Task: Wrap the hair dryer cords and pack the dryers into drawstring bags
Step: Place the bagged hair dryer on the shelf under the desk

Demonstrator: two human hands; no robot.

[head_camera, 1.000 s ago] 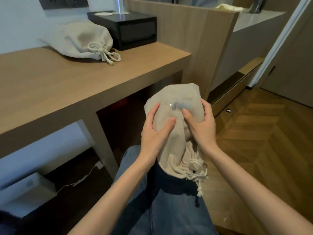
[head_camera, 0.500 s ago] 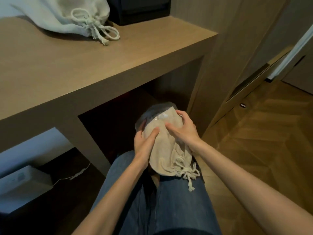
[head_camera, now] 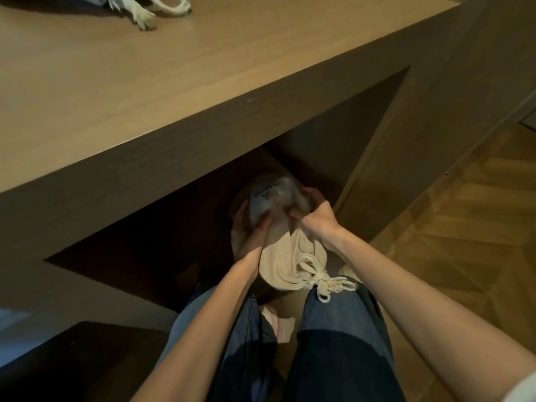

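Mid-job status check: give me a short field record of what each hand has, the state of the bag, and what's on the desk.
Held item: drawstring bag, held low over the knees, in front of the desk opening
Bag mouth: gathered shut, cord bunched at the end nearest the person
Far end: clear printed plastic; contents not visible
Left hand: grips the bag's left side
Right hand: grips the right side near the plastic
Desk: second cord at the top edge of view
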